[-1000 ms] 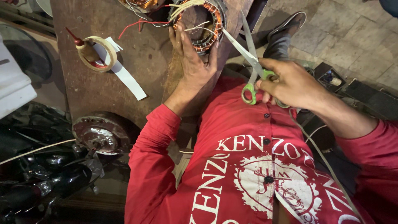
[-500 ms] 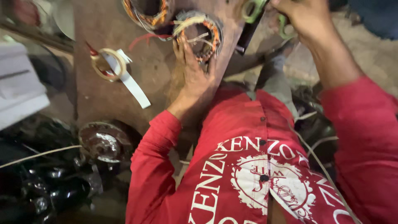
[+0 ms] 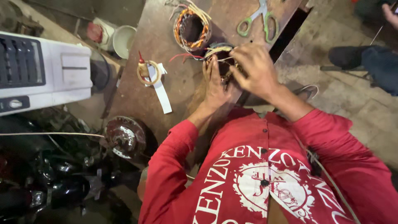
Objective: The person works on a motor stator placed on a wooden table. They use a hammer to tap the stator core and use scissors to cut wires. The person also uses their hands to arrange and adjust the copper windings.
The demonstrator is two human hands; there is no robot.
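Head view looks straight down on a rusty brown tabletop (image 3: pixel 182 87) and a person in a red printed shirt. Far left sits a white plastic appliance housing (image 3: pixel 43 72) with a dark slatted grille. Below it, off the tabletop's edge, lies a round rusted motor end cover (image 3: pixel 124 136). On the tabletop itself a roll of pale tape (image 3: pixel 148 73) rests with a white strip trailing toward the near edge. Further right stands one stator (image 3: pixel 191 28), a ring wound in orange and copper coils with loose wire ends. Just beside it, at the tabletop's near right edge, is a second wound stator (image 3: pixel 222 49), mostly covered by both hands; pale and red wire leads stick out of it to the left. The left hand (image 3: pixel 215 85) lies flat against its side, fingers stretched out and steadying it. The right hand (image 3: pixel 255 70) curls over the top, fingertips pinched in among the windings. Green-handled scissors (image 3: pixel 258 17) lie untouched beyond the hands.
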